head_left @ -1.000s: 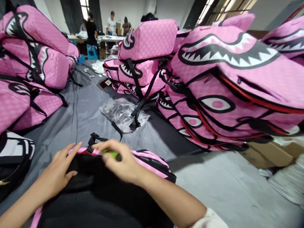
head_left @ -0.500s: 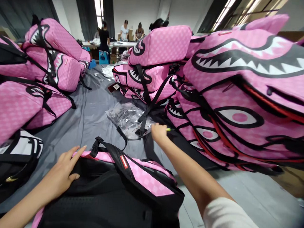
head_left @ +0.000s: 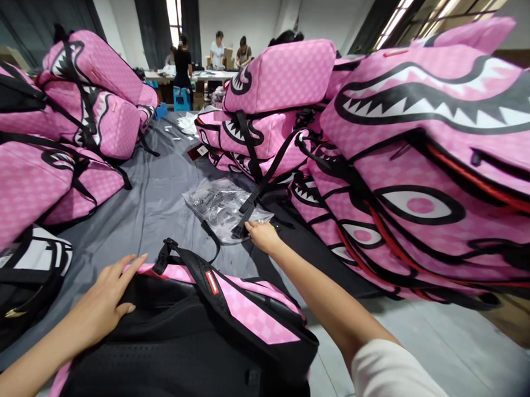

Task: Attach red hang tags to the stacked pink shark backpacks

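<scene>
My left hand [head_left: 102,300] lies on the upper left edge of a black-and-pink backpack [head_left: 190,346], its fingers stretched out and thumb apart. The backpack's black padded side faces me, and a shoulder strap [head_left: 201,271] with a red label crosses its top. Beyond it, my right hand [head_left: 263,236] is closed, a small yellow-green piece of a tool showing beside the fingers; the rest is hidden. Its fingertips are at the end of a black webbing strap [head_left: 246,215], which lies over a crumpled clear plastic bag [head_left: 216,205]. Whether they pinch the strap I cannot tell.
Tall stacks of pink shark-mouth backpacks [head_left: 416,204] rise close on the right, with another pile [head_left: 99,71] at the left. A black-and-white bag [head_left: 32,271] lies near my left arm. Grey sheeting [head_left: 147,188] covers the surface between. People stand at a far table [head_left: 208,76].
My right hand has moved left and slightly nearer, to the end of the webbing strap. Less of the yellow-green tool shows. My left hand stays on the backpack.
</scene>
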Demonstrator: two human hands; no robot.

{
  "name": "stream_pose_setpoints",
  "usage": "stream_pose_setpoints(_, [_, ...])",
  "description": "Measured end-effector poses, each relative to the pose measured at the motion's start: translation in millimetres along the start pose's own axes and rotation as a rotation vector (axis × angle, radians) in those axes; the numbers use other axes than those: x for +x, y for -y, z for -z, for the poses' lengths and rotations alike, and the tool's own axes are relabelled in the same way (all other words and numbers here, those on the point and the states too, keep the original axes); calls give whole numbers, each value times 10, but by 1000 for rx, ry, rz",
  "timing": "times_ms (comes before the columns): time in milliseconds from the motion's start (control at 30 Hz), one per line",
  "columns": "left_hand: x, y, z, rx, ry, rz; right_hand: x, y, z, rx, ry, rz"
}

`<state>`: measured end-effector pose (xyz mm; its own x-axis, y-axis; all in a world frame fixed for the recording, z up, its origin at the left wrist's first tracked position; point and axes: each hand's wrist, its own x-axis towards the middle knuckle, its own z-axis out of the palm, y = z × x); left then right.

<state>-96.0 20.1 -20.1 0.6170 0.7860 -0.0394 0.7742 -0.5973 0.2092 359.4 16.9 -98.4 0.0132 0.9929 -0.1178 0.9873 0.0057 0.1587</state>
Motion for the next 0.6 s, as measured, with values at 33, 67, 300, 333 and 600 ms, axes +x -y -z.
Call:
stream_pose_setpoints(33, [6,-4,5,-2,5,5,10,4,-13,4,2,13])
stream_pose_setpoints(67, [11,-8,11,-5,9,8,15,17,-25,7,4,18])
stream_pose_setpoints(300, [26,-107,115,-25,73,58,-19,136,-19,77,-91,-64])
stream_pose_setpoints(333, [30,-125,131,-27,79,63,-29,131,-8,98,-86,-77])
stream_pose_setpoints(600, [28,-178,192,-53,121,102,-260,112,215,314,-196,-211])
